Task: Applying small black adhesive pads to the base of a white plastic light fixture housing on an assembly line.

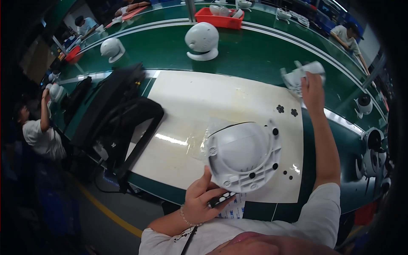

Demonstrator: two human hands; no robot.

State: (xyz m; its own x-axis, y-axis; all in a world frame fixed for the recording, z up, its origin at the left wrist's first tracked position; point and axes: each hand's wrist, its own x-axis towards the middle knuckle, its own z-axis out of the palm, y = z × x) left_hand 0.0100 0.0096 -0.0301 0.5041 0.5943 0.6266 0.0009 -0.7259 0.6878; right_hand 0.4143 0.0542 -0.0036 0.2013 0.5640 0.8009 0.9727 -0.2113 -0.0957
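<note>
The left hand (199, 197) is gripping a white domed housing (240, 153) by its rim and a dark, white-dotted strip (222, 199) near the near edge of the table (350, 170). The right hand (313, 91) is grasping a blurred white part (316, 68) by the far right corner of a cream mat (178, 93).

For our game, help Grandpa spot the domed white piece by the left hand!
The green table has a cream rectangular mat. Over its lower right, by the left hand, is the white plastic piece. Black spots on its ribbed rim set it apart.
</note>
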